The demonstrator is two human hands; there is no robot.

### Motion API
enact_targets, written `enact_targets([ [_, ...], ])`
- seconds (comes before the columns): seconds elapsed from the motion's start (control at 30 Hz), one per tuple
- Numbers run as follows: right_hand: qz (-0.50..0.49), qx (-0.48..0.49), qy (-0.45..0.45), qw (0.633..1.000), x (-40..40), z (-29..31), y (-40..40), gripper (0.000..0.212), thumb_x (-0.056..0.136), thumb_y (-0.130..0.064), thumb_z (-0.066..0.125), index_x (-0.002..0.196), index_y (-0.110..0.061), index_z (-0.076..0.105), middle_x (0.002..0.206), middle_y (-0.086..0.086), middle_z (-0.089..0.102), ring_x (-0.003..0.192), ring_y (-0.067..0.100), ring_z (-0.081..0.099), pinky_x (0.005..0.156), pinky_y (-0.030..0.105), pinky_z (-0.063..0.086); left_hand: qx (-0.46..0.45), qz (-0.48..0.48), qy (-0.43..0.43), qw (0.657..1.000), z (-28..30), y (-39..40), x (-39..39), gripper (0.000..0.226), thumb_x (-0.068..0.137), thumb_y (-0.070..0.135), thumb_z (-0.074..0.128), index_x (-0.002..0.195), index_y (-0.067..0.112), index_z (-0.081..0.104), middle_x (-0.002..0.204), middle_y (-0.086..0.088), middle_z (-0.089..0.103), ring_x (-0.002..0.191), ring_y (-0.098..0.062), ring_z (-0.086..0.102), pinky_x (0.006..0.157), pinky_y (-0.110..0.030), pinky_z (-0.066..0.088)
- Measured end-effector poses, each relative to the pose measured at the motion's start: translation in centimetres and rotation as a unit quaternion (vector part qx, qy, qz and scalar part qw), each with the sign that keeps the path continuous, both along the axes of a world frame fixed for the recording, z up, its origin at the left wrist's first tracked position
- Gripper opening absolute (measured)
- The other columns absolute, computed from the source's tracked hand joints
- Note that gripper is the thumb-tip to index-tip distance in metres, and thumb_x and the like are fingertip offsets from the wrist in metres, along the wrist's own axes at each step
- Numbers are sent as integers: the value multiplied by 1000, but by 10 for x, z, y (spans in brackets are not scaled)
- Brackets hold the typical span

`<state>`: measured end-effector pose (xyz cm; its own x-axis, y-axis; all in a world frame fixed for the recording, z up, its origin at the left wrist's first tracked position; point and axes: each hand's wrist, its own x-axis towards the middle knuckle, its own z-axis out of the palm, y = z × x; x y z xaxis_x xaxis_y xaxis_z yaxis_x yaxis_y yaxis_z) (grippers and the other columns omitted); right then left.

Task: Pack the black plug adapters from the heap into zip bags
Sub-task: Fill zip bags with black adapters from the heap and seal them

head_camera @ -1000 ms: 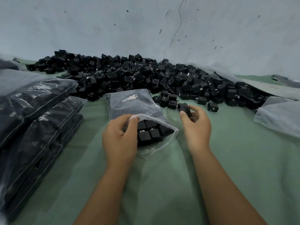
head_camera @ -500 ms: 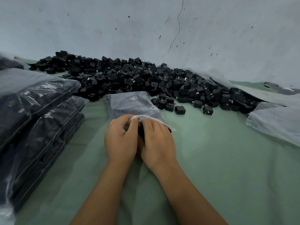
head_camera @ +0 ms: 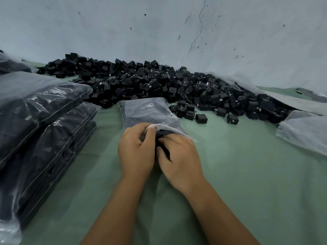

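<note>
Loading adapters into the zip bag [head_camera: 150, 112]
Left hand [head_camera: 136, 149] pinches the bag's mouth up; right hand [head_camera: 178, 156] grips an adapter at the opening, beside it. Next, I'd judge: push it in, then reach to the heap [head_camera: 159, 85] beyond both hands

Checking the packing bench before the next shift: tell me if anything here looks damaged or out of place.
Two things stand out. A thin crack runs down the wall behind the heap of adapters, beside several dark chips. A few loose adapters lie apart from the heap on the green cover. The filled bags on the left sit stacked fairly evenly.
</note>
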<state>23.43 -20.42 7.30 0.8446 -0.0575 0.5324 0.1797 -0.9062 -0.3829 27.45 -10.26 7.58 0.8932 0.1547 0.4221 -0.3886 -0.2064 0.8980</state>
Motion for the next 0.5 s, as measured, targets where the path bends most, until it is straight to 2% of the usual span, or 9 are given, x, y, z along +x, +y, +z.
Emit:
enact_targets([
  [0.17,-29,-60,60,996,0,6,3,38,94,-38,39,123,-22,56,122,-8,56,117,12,46,105,28,31,37,14,-55,998,6,0,-6,18,84,30,54,78,42,65,71,27,58,89,0,49,90,-49,45],
  [0.23,-66,-88,85,990,4,7,6,40,96,-41,31,126,-21,49,127,-5,52,121,14,42,107,28,28,51,18,-69,996,7,-1,-6,17,84,28,56,80,37,70,71,28,57,89,0,47,91,-47,43],
  [0.3,-94,-118,126,981,10,9,9,39,95,-39,33,125,-18,46,128,0,50,122,19,42,106,30,26,64,18,-79,995,7,-1,-6,19,84,30,55,82,32,74,73,26,58,89,-2,47,91,-44,42],
  [0.37,-106,-146,166,969,17,16,13,34,89,-32,44,119,-15,48,123,5,52,120,23,45,103,31,31,70,13,-85,994,6,0,-6,24,84,36,52,82,30,75,73,21,62,89,-4,48,91,-39,41],
  [0.43,-108,-159,151,970,21,23,19,13,88,-21,45,99,-17,52,111,5,58,109,22,53,89,29,37,75,15,-93,993,4,0,-4,26,84,37,50,81,28,75,74,17,63,87,-4,48,89,-34,39],
  [0.47,-112,-166,155,968,24,26,22,7,90,-16,43,87,-19,48,105,3,60,104,21,55,84,27,37,77,16,-97,992,3,0,-4,28,84,37,50,81,27,75,74,16,63,86,-3,48,87,-33,39],
  [0.5,-109,-172,158,966,30,27,23,14,93,-14,39,80,-20,43,102,2,60,102,19,55,83,26,37,77,18,-101,992,3,0,-4,29,84,38,49,81,26,76,74,15,63,85,-3,49,86,-31,39],
])
